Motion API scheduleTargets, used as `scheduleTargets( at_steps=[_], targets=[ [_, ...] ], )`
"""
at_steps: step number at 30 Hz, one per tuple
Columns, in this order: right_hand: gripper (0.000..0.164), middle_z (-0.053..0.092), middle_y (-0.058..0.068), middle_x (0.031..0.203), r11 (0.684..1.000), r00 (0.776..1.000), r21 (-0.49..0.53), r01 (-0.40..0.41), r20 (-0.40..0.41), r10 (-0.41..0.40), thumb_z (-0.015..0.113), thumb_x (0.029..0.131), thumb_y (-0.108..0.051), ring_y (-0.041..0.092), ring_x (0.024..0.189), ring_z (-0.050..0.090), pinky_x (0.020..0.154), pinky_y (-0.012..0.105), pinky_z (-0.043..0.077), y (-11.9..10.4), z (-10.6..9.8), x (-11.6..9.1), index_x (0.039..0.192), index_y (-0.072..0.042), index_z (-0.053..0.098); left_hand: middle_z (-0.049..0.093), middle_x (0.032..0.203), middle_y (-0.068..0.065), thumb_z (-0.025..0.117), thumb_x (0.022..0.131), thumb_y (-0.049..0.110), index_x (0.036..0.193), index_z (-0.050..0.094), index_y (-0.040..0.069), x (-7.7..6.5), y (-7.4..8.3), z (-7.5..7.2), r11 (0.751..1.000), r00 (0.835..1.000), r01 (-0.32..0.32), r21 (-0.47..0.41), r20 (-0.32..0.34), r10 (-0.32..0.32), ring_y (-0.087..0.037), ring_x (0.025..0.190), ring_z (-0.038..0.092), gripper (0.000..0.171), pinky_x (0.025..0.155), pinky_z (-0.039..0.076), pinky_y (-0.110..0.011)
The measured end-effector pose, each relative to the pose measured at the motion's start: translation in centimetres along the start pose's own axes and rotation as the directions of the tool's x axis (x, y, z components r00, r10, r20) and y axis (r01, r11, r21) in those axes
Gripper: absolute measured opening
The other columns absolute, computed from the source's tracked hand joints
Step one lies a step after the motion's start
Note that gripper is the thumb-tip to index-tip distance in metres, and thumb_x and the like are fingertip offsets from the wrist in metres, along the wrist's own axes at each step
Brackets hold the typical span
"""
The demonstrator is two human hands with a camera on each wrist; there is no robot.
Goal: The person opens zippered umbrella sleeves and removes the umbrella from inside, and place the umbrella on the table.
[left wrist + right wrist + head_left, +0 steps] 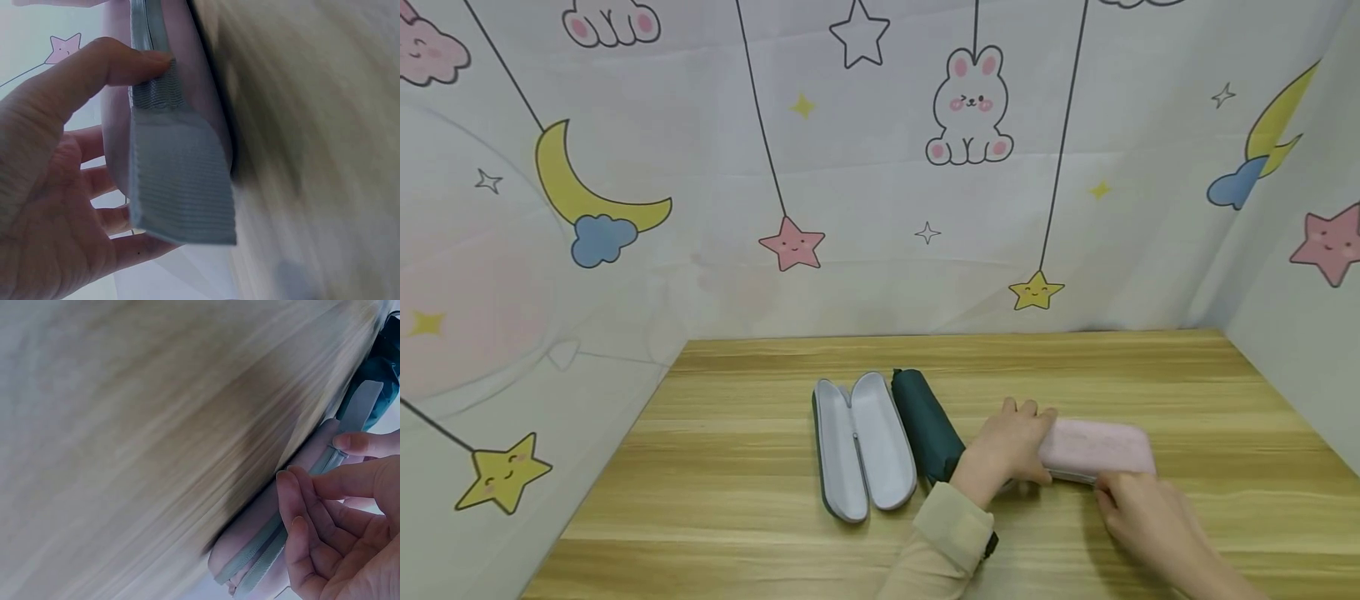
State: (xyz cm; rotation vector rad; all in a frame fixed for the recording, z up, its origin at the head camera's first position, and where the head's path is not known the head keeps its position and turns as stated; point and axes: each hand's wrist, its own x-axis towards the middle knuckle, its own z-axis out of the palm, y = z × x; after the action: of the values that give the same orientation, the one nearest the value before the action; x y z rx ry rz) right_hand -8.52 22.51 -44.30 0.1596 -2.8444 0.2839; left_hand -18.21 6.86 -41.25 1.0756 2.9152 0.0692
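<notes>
A pink zip case (1101, 446) with a pale grey zipper lies on the table's right half. My left hand (1011, 446) grips its left end. In the left wrist view the thumb presses the zipper tape (178, 169), whose loose end sticks out, while the fingers curl round the far side. My right hand (1150, 508) is at the near long side, thumb and forefinger (303, 481) pinched together at the zipper. The zipper pull itself is hidden by the fingertips. Towards the right end the two zipper tapes (253, 565) stand slightly apart.
Left of my left hand lies a dark green folded umbrella (925, 425), partly behind the wrist. Beside it a dark green case with a light grey lining (880, 450) lies spread wide. A patterned cloth (865, 167) hangs behind the wooden table (715, 467).
</notes>
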Motion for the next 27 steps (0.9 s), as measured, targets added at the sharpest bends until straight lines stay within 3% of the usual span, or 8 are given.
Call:
scheduleTargets(
  at_steps=[15,27],
  targets=[
    [0.022,0.045,-0.008,0.053,1.000,0.999,-0.007,-0.013,0.046,0.013,0.066,0.081,-0.005,0.008,0.047,0.038,0.043,0.025,0.031,-1.1,0.2,-0.2,0.063,-0.015,0.059,0.050,0.137,0.009,0.078,0.074,0.051,0.146,0.039,0.032,-0.3,-0.1,0.5,1.000,1.000,-0.006,0.012,-0.006,0.006,-0.014,0.120,0.048,0.084,0.083,0.049,-0.024],
    [0.022,0.046,-0.008,0.052,1.000,0.999,-0.003,-0.005,0.039,0.005,0.066,0.080,-0.004,0.008,0.047,0.038,0.043,0.025,0.030,-1.7,0.2,0.0,0.062,-0.015,0.058,0.050,0.136,0.009,0.078,0.074,0.051,0.145,0.040,0.032,-0.4,-0.1,0.4,1.000,1.000,-0.008,0.009,-0.008,0.008,-0.013,0.117,0.048,0.083,0.081,0.049,-0.023]
  ],
)
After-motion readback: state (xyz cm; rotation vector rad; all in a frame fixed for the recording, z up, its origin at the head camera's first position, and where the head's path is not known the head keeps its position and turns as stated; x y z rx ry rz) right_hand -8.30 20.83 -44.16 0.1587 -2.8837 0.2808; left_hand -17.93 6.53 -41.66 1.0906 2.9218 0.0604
